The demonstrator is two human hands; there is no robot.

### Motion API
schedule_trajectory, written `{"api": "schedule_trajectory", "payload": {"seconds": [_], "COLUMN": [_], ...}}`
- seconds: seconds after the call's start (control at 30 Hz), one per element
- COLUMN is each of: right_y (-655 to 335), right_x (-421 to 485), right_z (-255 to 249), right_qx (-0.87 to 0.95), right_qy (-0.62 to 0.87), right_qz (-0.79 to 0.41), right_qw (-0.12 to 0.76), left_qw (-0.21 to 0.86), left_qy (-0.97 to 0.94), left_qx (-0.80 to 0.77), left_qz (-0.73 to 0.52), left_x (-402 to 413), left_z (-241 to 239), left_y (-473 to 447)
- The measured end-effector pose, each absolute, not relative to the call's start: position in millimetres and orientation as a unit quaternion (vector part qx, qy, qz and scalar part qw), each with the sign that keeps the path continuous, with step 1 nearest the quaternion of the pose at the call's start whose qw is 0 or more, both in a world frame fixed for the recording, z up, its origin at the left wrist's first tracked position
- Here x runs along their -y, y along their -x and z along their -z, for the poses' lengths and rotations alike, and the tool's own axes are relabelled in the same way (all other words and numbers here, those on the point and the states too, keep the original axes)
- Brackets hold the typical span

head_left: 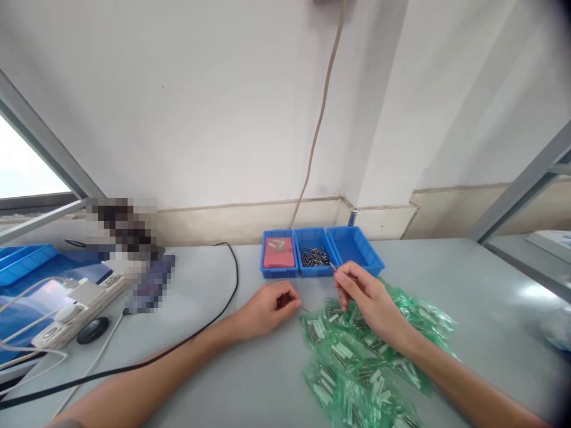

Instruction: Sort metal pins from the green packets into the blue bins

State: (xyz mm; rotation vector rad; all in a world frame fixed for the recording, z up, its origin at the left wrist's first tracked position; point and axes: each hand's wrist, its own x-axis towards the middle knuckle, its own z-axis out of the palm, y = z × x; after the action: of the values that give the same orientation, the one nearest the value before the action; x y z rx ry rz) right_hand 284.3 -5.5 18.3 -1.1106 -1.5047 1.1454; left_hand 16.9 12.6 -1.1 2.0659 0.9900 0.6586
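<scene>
My left hand (267,308) rests on the grey table (250,380), fingers curled, pinching a thin metal pin (304,309) whose tip sticks out to the right. My right hand (368,300) hovers over a heap of green plastic bags (357,362) holding small white and metal parts, fingers pinched on another thin pin (332,266) that points toward the middle blue bin (316,257). That bin holds several dark metal pins.
Three small blue bins stand at the back: the left bin (279,254) with a red lining, the right bin (355,246) bare. A black cable (225,309) runs across the table. A white power strip (75,309) and blue trays (27,258) lie at left.
</scene>
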Motion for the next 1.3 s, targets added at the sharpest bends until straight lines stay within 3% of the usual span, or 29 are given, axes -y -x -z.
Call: {"api": "schedule_trajectory", "payload": {"seconds": [0.33, 1.3], "right_y": [-284.2, -282.0], "right_x": [4.2, 9.1], "right_z": [-16.2, -17.7], "right_qx": [0.607, 0.605], "right_qy": [0.450, 0.452], "right_qz": [-0.419, -0.451], "right_qw": [0.504, 0.476], "left_qw": [0.357, 0.370], "left_qy": [-0.814, -0.817], "left_qx": [-0.381, -0.375], "left_qz": [-0.254, -0.236], "left_x": [-11.2, -13.7], "left_z": [-0.3, -3.0], "left_y": [-17.0, -13.9]}}
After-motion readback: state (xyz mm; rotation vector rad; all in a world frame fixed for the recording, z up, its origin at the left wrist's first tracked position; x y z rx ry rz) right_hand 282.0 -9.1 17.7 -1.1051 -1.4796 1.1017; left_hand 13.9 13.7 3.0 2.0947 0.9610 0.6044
